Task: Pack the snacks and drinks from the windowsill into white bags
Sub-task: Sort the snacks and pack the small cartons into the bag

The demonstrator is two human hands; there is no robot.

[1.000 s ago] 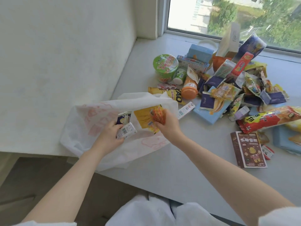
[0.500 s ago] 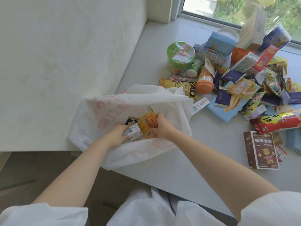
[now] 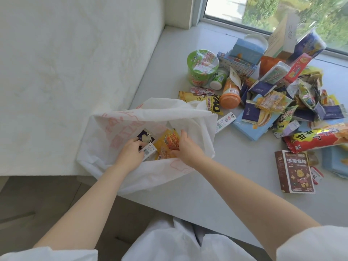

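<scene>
My white bag [image 3: 131, 125] lies open at the near left corner of the windowsill [image 3: 216, 194], against the wall. Both my hands are inside its mouth. My left hand [image 3: 130, 151] grips a small dark carton [image 3: 146, 138] lying in the bag. Just beside it, my right hand [image 3: 185, 146] pinches an orange snack packet [image 3: 172, 141] over a yellow packet [image 3: 163, 146]. Further right, the rest of the snacks pile up: a green noodle cup [image 3: 202, 69], an orange-capped bottle [image 3: 230, 93], a long red packet [image 3: 316, 138] and a brown box [image 3: 294, 171].
</scene>
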